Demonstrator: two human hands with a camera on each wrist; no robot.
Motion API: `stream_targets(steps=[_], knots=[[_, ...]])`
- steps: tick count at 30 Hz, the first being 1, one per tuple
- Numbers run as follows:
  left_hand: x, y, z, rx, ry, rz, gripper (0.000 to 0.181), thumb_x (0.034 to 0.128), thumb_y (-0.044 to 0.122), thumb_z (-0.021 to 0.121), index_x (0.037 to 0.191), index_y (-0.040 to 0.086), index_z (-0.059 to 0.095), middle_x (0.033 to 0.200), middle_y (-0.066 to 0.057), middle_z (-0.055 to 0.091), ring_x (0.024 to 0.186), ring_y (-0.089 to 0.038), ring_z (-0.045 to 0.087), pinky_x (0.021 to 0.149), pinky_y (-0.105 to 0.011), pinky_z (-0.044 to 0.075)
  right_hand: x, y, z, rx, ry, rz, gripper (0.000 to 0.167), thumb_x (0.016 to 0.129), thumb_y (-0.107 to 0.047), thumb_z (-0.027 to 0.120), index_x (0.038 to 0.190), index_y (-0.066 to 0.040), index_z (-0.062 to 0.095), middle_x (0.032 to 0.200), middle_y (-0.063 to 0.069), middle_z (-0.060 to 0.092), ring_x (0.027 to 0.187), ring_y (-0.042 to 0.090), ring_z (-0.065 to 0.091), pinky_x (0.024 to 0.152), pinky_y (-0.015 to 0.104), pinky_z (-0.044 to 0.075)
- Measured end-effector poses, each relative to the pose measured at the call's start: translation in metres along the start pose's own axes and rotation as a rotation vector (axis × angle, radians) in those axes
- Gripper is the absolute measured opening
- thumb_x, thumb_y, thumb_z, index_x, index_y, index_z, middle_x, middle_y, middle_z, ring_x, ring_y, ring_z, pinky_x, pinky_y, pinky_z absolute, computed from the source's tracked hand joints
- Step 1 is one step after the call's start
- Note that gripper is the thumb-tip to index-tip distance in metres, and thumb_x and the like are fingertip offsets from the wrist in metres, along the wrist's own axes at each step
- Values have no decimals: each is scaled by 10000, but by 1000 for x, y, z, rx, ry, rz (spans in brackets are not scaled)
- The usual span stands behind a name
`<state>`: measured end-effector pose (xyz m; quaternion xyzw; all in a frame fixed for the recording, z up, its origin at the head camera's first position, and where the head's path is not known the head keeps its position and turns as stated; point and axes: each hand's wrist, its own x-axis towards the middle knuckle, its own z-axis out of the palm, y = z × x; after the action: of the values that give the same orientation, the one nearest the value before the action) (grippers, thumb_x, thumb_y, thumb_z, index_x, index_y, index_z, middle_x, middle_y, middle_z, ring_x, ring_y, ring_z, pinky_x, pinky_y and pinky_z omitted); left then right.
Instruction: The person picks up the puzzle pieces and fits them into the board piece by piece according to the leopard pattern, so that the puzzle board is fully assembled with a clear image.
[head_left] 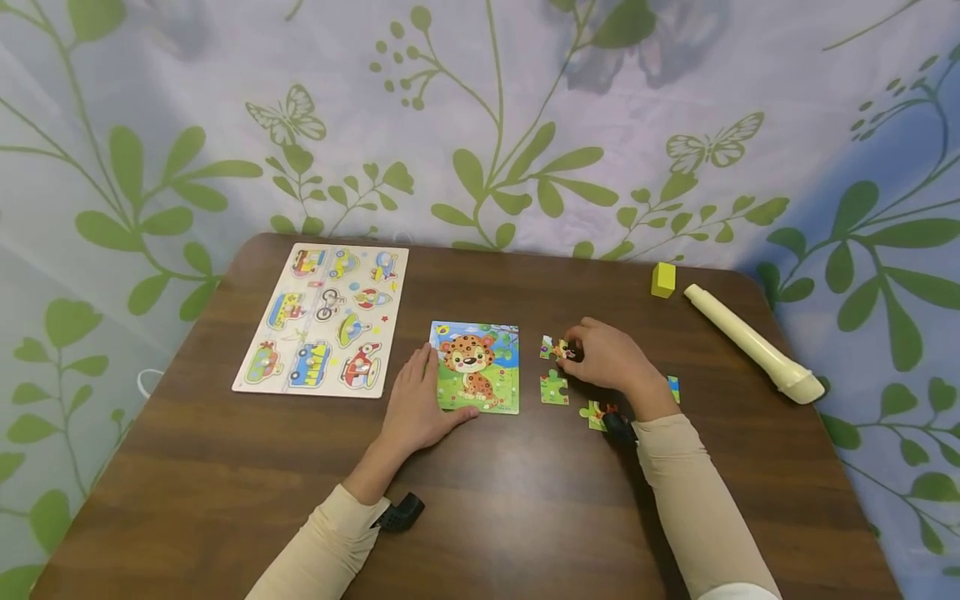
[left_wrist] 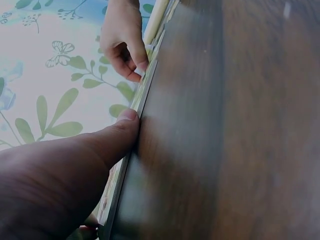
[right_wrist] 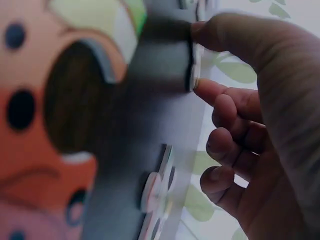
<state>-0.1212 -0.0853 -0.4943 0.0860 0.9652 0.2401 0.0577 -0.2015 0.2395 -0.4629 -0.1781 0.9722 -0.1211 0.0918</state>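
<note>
leopard board [head_left: 480, 368]: square, blue-green | right hand [head_left: 609, 357]: pinches multicoloured jigsaw piece [head_left: 562, 351]

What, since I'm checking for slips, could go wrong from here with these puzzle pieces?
The small, flat, multicoloured jigsaw piece could slip, since the right hand seems to have only a fingertip grip at its edges.

The black wrist camera sits close to a flat orange-and-green jigsaw piece and might nudge it.

The left hand rests against the square, colourful leopard picture board, so a push could shift it.
</note>
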Motion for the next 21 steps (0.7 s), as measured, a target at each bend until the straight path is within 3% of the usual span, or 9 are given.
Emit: stream_targets(steps=[5,9,15,21], knots=[[0,1,-6,-13,-5,7,1173,817,617,771,1601,-52,212,1685,-220,204,1563,-406,210,1269,-552,219,5,-15,-3,-72,32,-47,423,847,-413,748,1102,-75,734,1009,44,629,826,179,594,789,437,562],[-1,0,-7,-16,-1,-5,1180,814,621,774,1606,-42,204,1687,-218,204,1566,-400,210,1269,-549,221,13,-55,-4,-95,36,-128,405,868,-437,729,1119,-119,741,1007,19,618,834,171,593,740,413,559],[-1,0,-7,-41,21,4,1194,806,618,785,1616,-22,186,1684,-212,221,1564,-395,222,1270,-543,224,37,-120,11,-165,5,-275,392,872,-444,683,1130,-154,731,1041,1,620,937,183,622,730,389,581],[-1,2,-6,-40,32,15,1194,795,611,798,1612,-25,203,1674,-219,248,1557,-396,243,1268,-535,237,51,-148,23,-227,-8,-286,370,881,-414,683,1128,-141,722,1030,20,629,944,205,641,735,411,598]])
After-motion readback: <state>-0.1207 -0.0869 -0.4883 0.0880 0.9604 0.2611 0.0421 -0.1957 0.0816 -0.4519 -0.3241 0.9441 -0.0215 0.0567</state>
